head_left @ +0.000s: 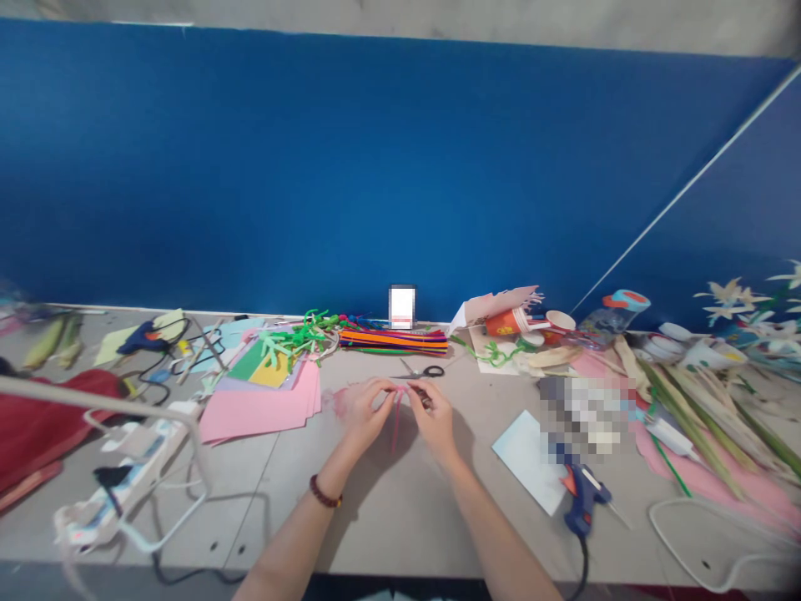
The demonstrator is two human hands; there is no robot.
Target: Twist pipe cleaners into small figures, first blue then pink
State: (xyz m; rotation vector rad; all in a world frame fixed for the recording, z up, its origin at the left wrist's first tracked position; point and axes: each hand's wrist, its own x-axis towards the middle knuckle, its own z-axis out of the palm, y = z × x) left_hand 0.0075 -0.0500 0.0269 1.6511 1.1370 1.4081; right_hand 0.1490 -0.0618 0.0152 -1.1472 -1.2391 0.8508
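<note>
Both the left hand (pixel 361 415) and right hand (pixel 435 421) pinch a pink pipe cleaner (pixel 395 426) together, fingers curled closed.

Two hands (pixel 363 415), two glue guns (pixel 585 501)

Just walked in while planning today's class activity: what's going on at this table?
A person is pinching a pink pipe cleaner between their left hand and right hand, just above the craft table. Scissors lie just beyond the hands, in front of a pile of multicoloured pipe cleaners. Pink paper sheets lie to the left, and a blue hot glue gun to the right.
</note>
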